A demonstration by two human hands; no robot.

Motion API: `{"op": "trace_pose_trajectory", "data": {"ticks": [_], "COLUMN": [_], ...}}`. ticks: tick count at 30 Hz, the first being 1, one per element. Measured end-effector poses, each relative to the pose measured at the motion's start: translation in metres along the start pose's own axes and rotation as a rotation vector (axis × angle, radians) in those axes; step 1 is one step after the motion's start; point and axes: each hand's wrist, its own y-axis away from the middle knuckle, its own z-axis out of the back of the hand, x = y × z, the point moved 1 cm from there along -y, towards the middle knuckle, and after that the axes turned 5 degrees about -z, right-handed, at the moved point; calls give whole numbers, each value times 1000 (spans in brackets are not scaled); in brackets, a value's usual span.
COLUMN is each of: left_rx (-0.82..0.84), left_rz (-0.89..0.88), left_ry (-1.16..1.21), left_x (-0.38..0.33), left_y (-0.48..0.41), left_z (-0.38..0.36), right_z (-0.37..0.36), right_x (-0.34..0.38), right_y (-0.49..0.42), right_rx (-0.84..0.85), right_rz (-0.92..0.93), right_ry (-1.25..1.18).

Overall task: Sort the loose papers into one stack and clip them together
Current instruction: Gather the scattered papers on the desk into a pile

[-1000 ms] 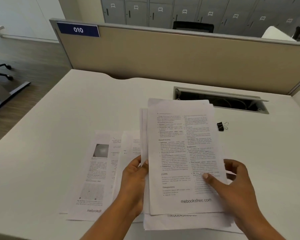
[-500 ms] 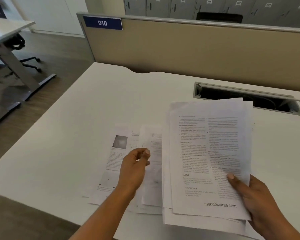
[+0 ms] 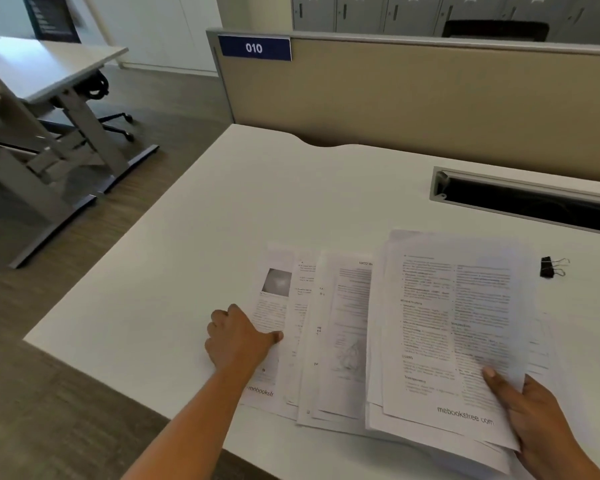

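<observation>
Head view, near to far. The right hand (image 3: 541, 420) holds the gathered stack of papers (image 3: 454, 341) at its near right corner, thumb pressed on the top page and the other fingers hidden beneath. The top page carries 2 columns of print and a web address along its near edge. Whether the stack rests on the table (image 3: 257, 202) or is lifted off it cannot be told.

The left hand (image 3: 238, 337) grips the left edge of the leftmost sheet (image 3: 274, 306), with the thumb on the paper and the fingers curled at the edge. This sheet shows a small grey picture near its far end. Between it and the stack lie further loose sheets (image 3: 340, 341), flat on the table and overlapping one another. The stack covers their right edges.

A black binder clip (image 3: 551, 267) lies on the table just beyond the far right corner of the stack, apart from the paper.

Farther back is an open cable slot (image 3: 527, 202) in the table, then a beige partition (image 3: 430, 98) with a blue label (image 3: 254, 48) reading 010. Grey lockers (image 3: 395, 12) stand behind it. At the far left stand a second desk (image 3: 49, 64) and a chair base (image 3: 115, 123).
</observation>
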Motion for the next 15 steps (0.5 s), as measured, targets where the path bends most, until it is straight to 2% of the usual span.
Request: {"op": "trace_pose_trajectory", "data": {"ticks": [7,15], "left_rx": [99,28], "left_rz": [-55,-185], "left_ry": [276,526], "left_x": [9,20], "left_y": [-16,-12], "left_z": [5,38], "right_z": [2,3], "right_x": [-5,-4], "right_y": [-5,-2], "right_rx": [-44,-41], "right_rz": [-10,25], "right_ry": [10,11]}}
